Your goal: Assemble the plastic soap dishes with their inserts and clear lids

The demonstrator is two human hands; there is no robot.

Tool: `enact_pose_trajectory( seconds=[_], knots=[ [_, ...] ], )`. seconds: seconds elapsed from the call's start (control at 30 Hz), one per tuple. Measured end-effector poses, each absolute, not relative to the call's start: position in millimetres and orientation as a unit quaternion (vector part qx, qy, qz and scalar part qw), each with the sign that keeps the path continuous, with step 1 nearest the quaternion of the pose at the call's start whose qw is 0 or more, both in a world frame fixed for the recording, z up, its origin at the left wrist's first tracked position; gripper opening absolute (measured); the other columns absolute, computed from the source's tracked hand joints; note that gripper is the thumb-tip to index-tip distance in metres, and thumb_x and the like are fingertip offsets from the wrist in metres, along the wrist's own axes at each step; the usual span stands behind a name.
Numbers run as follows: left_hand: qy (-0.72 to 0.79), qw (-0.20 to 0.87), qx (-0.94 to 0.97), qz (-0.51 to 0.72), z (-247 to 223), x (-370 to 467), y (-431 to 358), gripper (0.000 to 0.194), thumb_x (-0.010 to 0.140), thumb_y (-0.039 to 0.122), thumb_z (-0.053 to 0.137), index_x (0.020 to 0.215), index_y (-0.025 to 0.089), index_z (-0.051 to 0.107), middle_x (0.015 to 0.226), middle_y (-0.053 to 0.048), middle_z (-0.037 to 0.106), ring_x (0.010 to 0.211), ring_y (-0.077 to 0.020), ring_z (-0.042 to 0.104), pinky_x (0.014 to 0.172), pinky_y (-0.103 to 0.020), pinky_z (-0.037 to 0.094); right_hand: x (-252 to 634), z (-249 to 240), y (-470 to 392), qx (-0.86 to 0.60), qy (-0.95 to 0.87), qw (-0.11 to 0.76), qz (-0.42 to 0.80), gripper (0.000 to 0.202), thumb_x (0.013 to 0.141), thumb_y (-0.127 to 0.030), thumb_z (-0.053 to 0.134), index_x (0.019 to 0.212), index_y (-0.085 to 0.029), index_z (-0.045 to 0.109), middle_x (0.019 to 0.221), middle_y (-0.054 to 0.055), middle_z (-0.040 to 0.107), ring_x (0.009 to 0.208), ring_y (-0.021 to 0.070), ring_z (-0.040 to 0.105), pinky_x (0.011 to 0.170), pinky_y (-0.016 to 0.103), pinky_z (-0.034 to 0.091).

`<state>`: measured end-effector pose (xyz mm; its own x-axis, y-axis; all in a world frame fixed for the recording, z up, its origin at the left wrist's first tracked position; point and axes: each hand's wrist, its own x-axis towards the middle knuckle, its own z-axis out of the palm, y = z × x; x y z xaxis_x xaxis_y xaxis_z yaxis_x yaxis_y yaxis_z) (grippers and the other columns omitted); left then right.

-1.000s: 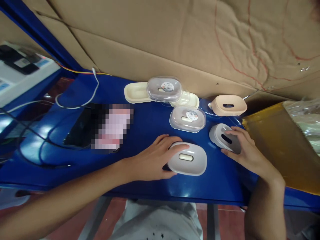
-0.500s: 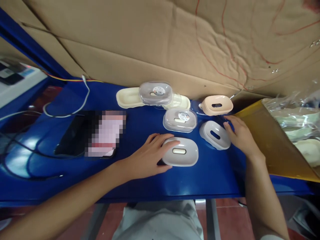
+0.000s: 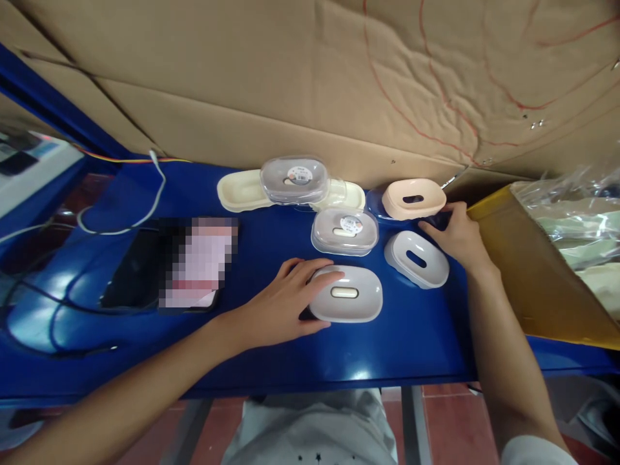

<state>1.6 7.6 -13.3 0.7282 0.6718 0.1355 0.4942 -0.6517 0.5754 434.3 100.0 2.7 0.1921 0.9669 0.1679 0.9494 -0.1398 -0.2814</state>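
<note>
My left hand is closed around the left end of a grey oval soap dish with a cream bar in its middle slot. Just right of the peach soap dish, my right hand has thumb and fingers apart, and nothing shows between them. Below that hand's thumb lies another grey soap dish with a bare slot. Behind the held dish sits a grey soap dish under a clear lid with a round label. Farther back, a second lidded grey dish rests across cream trays.
At right stands an open cardboard box holding plastic-wrapped pale green and cream pieces. A phone with a blurred screen lies at left beside cables. A brown cardboard wall backs the blue table.
My right hand has moved up and away, from beside the bare-slotted grey dish to beside the peach one. My left hand stays on its dish. The view has shifted slightly.
</note>
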Motion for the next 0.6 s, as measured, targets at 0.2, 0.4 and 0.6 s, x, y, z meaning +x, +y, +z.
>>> enact_pose_trajectory(
  seconds=[0.2, 0.4, 0.6],
  knots=[
    [0.314, 0.244, 0.899, 0.180, -14.1, 3.1, 6.4, 0.082, 0.090, 0.029, 0.087, 0.159, 0.028, 0.044, 0.165, -0.017, 0.049, 0.151, -0.0394, 0.049, 0.126, -0.061, 0.041, 436.6, 5.6, 86.9, -0.746, -0.632, 0.174, 0.117, 0.094, 0.078, -0.079, 0.079, 0.150, -0.024, 0.054, 0.140, 0.017, 0.070, 0.119, 0.0402, 0.071, 0.105, 0.063, 0.058],
    [0.306, 0.234, 0.907, 0.173, -11.6, 2.7, 5.8, 0.085, 0.090, 0.030, 0.087, 0.161, 0.027, 0.040, 0.165, -0.018, 0.048, 0.152, -0.0394, 0.048, 0.126, -0.061, 0.041, 444.5, 7.4, 75.8, -0.758, -0.600, 0.210, 0.149, 0.091, 0.078, -0.081, 0.077, 0.146, -0.024, 0.058, 0.140, 0.017, 0.070, 0.124, 0.0389, 0.070, 0.110, 0.061, 0.057],
    [0.299, 0.251, 0.906, 0.164, -9.6, 2.4, 5.3, 0.085, 0.091, 0.030, 0.081, 0.164, 0.025, 0.036, 0.168, -0.019, 0.045, 0.154, -0.0406, 0.046, 0.129, -0.064, 0.036, 444.7, 16.0, 64.5, -0.762, -0.599, 0.156, 0.191, 0.092, 0.080, -0.079, 0.078, 0.151, -0.025, 0.056, 0.147, 0.016, 0.069, 0.132, 0.0403, 0.068, 0.116, 0.063, 0.053]
  ],
)
